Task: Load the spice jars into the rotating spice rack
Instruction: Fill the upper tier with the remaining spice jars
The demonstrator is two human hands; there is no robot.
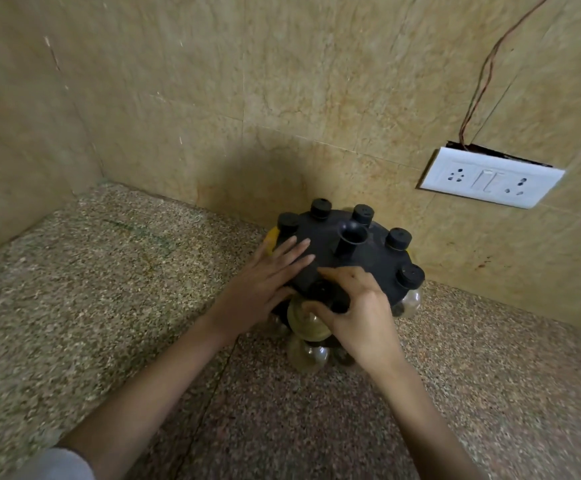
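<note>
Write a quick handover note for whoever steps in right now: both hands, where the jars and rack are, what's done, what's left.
Left hand: flat, open on the rack top, steadying it.
Right hand: fingers around a clear jar at the rack's near edge, working it into a slot.
Rack sits on the counter against the wall.
Done: five black caps show through the top.
Left: seat this jar; lower slots are too hidden to judge.

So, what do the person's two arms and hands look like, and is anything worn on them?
Both hands, the left hand and the right hand, are bare: no gloves, rings, watch or bracelets show. Both forearms are uncovered. A light grey sleeve edge shows at the left arm, near the bottom of the picture; no sleeve shows on the right arm.
</note>
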